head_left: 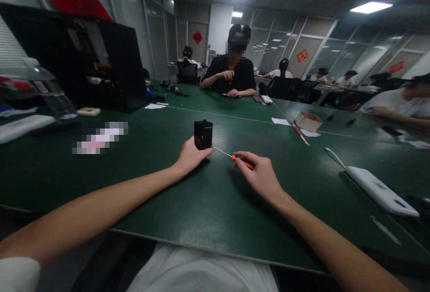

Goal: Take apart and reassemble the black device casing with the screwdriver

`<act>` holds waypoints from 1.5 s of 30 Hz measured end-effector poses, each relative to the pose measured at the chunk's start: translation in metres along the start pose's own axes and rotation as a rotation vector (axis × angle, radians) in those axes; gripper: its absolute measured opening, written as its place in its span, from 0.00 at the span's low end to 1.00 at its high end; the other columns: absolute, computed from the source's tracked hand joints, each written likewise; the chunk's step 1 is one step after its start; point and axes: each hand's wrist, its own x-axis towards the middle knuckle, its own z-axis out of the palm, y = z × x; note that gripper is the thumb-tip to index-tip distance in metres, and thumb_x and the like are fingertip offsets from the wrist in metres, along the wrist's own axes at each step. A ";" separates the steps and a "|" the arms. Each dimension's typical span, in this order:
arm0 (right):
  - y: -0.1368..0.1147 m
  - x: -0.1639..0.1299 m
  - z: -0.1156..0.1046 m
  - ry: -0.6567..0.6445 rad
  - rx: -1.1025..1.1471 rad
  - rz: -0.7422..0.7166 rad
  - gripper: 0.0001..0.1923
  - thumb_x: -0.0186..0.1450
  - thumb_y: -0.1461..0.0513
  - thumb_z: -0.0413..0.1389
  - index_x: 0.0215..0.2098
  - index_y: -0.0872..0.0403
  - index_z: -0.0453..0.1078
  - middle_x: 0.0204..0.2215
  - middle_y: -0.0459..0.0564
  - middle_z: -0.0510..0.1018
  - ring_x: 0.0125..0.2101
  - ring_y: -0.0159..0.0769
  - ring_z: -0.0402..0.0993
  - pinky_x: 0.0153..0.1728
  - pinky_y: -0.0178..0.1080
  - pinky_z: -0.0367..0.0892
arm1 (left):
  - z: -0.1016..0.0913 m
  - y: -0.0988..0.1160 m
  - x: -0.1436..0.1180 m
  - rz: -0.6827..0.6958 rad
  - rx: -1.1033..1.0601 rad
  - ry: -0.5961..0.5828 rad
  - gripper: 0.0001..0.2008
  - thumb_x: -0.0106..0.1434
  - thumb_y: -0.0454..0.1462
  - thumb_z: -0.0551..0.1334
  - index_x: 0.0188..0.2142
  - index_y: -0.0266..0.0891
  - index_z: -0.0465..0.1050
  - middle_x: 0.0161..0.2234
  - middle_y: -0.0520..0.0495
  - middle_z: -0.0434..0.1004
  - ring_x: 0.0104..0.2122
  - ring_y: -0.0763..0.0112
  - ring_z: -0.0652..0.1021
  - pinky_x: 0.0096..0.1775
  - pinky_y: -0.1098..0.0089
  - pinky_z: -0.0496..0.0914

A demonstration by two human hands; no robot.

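Observation:
A small black box-shaped device [203, 134] stands upright above the green table, gripped at its lower part by my left hand [191, 156]. My left thumb lies along its near lower edge; the other fingers are hidden behind it. To the right, my right hand [258, 170] pinches the orange handle of a screwdriver [247, 164]. Its thin metal shaft points left and its tip meets the lower right side of the box, near my left thumb. Whether the tip sits in a screw is too small to tell.
The green table [161, 126] carries a white power bank [379, 189] at right and a small cardboard box [308, 122] farther back. A black monitor [77, 59] and a clear plastic bottle [53, 90] stand left. Across the table sits a person [231, 70] holding a screwdriver.

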 end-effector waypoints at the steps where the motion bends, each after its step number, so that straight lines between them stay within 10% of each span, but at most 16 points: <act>1: 0.001 0.000 0.000 0.011 -0.021 -0.021 0.11 0.66 0.59 0.56 0.44 0.53 0.77 0.38 0.52 0.83 0.38 0.43 0.81 0.42 0.44 0.74 | 0.000 0.000 0.000 -0.003 -0.009 0.000 0.18 0.51 0.41 0.72 0.39 0.35 0.75 0.39 0.41 0.79 0.38 0.61 0.78 0.43 0.62 0.69; 35: -0.002 0.000 -0.001 0.022 -0.115 -0.074 0.16 0.63 0.60 0.59 0.47 0.58 0.75 0.38 0.55 0.82 0.37 0.41 0.79 0.41 0.40 0.71 | 0.001 -0.004 0.002 0.024 0.053 -0.028 0.19 0.52 0.41 0.70 0.41 0.34 0.75 0.40 0.41 0.80 0.39 0.61 0.79 0.43 0.62 0.71; 45: 0.002 0.006 0.001 -0.173 0.311 0.371 0.14 0.63 0.55 0.59 0.38 0.57 0.77 0.23 0.45 0.76 0.22 0.31 0.70 0.22 0.33 0.60 | 0.001 -0.007 0.003 0.027 0.072 -0.027 0.19 0.52 0.42 0.70 0.41 0.34 0.75 0.40 0.40 0.80 0.39 0.60 0.79 0.43 0.61 0.71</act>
